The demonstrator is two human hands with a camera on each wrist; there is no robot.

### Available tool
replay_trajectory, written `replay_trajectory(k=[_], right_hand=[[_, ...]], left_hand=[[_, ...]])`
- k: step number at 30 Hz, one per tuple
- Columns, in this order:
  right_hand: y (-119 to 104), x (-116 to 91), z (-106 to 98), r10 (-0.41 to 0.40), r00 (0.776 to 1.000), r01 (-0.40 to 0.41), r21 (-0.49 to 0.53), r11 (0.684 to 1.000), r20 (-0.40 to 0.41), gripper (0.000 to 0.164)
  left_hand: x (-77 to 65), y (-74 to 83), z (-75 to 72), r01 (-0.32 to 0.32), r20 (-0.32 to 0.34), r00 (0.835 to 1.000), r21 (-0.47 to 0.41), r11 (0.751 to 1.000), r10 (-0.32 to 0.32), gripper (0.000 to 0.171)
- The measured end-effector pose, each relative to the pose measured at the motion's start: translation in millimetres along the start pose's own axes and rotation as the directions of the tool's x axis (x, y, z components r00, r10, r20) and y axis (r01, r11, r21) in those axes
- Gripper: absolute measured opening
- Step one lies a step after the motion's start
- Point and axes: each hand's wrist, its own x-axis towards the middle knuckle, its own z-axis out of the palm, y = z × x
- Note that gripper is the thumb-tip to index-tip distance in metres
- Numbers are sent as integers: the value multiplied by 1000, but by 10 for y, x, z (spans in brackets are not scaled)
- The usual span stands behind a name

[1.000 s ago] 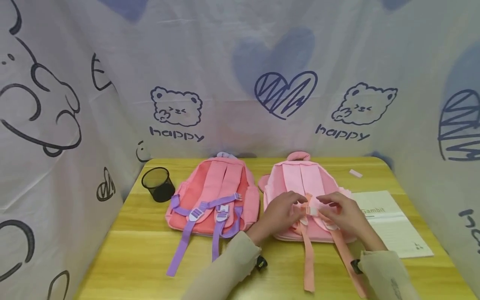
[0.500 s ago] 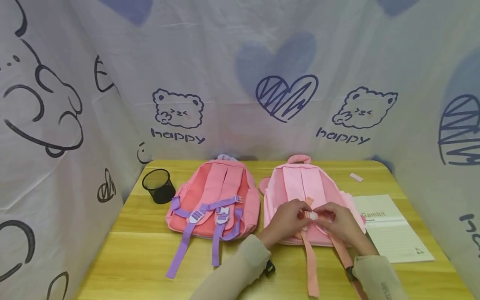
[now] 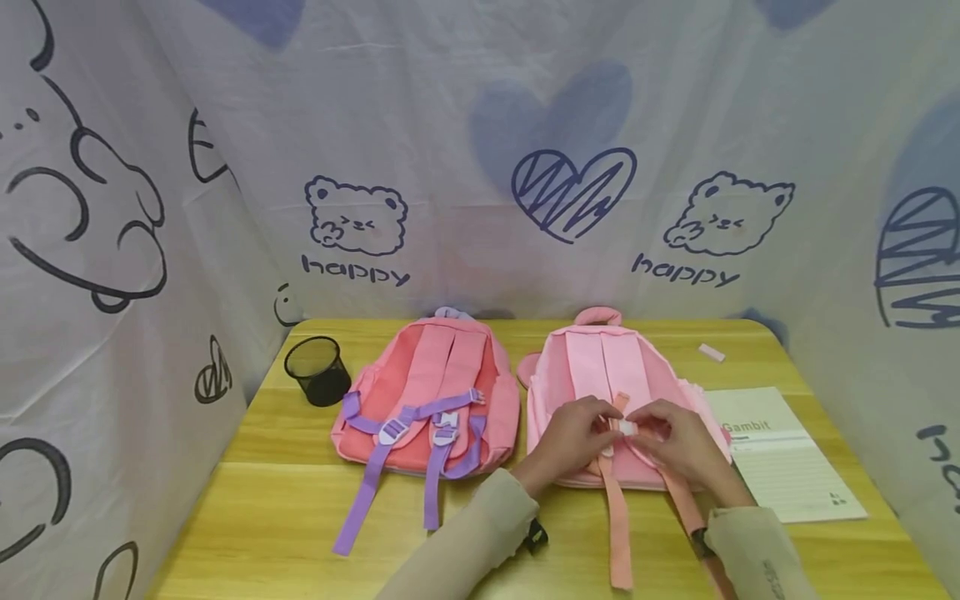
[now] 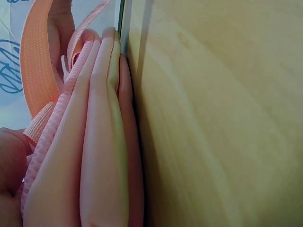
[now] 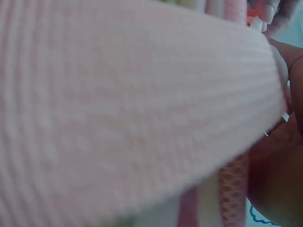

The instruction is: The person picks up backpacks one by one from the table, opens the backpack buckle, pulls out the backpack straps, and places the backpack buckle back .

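A light pink backpack lies back side up on the right of the table in the head view. Over its lower half, my left hand and right hand meet at a small white buckle on an orange strap. Fingers and thumb of each hand pinch it from opposite sides. Two orange strap tails hang toward the front edge. An orange strap arches beside the bag's layered side in the left wrist view. Close and blurred, a pale pink strap covers most of the right wrist view.
A coral-pink backpack with purple straps lies to the left. Beyond it stands a black mesh cup. A notepad lies at the right, partly beside the bag, and a small pink block is behind it. Printed cloth surrounds the table.
One second ago the fingers were more spread around the white buckle. Both hands have since drawn together and pinch it. Over the last half second they have barely moved.
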Motion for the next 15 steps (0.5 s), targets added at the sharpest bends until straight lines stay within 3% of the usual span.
replay_trajectory(k=[7,15], right_hand=[[-72,26,-103,-70,997,70,-19,997,-37,22],[-134,44,-169,-68,997,68,-12,998,-42,23]], left_hand=[[-8,-9,-12,26,-27,999,-63,998,-27,23],[-4,-29,10,14,-80,997,-79,997,-20,20]])
